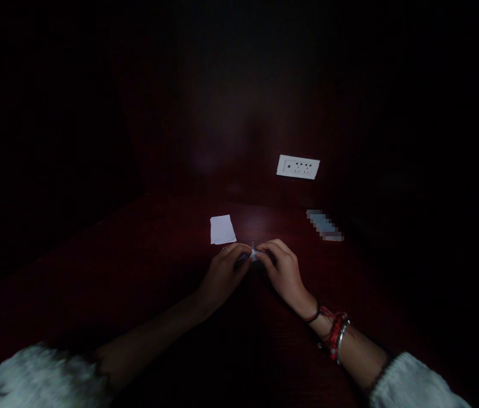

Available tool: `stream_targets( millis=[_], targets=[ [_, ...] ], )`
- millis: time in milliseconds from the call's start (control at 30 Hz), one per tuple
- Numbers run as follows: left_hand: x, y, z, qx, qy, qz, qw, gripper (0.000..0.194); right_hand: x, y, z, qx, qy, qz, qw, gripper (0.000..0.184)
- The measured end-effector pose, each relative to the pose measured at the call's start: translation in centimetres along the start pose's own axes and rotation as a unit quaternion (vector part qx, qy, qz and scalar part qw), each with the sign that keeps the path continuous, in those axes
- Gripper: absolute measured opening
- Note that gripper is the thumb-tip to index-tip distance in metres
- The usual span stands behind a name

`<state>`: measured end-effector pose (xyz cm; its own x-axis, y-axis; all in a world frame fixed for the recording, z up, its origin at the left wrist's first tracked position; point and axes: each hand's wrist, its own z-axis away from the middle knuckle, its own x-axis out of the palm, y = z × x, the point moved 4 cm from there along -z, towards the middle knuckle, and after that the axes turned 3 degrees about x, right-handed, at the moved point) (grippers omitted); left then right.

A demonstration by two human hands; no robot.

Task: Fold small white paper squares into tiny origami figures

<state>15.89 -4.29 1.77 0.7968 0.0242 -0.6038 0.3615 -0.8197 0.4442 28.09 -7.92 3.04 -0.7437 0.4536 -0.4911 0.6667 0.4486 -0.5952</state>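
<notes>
Between my two hands is a small piece of folded white paper [253, 255], with a thin point sticking up from its middle. My left hand [225, 269] pinches its left side between thumb and fingers; a ring shows on one finger. From the other side, my right hand [282, 266] grips the paper's right part in the same way. The fingers cover much of the paper, so its full shape is hidden. Just beyond my left hand lies a small stack of white paper sheets [222, 229] on the dark red table [158, 243].
A pixelated flat bluish object [324, 225] lies on the table at the right. Behind it, a white power socket panel [298, 167] is set in the dark red back wall [222, 164]. Both sides of the view are very dark.
</notes>
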Motion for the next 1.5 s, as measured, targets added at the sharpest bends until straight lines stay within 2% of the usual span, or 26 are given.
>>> stream_targets(
  millis=[267,433,1033,1267,1500],
  targets=[
    [-0.6,-0.3,-0.1,-0.036,0.032,-0.005,0.999,0.007,-0.2,0.0,0.0,-0.023,0.006,0.036,0.999,0.016],
    [-0.5,-0.2,-0.1,-0.040,0.036,-0.009,0.999,0.011,-0.1,-0.2,0.1,-0.041,-0.015,0.042,0.998,0.016],
    [0.0,-0.3,-0.1,-0.009,-0.037,-0.004,0.999,0.004,0.4,0.4,0.3,-0.055,-0.074,0.057,0.994,0.015],
    [0.1,-0.6,0.0,0.000,-0.042,0.003,0.999,0.004,0.6,0.6,0.3,-0.061,-0.098,0.035,0.993,0.014],
    [0.1,-1.2,0.2,-0.044,-0.019,0.040,0.998,0.005,0.6,0.4,0.1,-0.052,-0.098,0.036,0.993,0.014]
  ],
)
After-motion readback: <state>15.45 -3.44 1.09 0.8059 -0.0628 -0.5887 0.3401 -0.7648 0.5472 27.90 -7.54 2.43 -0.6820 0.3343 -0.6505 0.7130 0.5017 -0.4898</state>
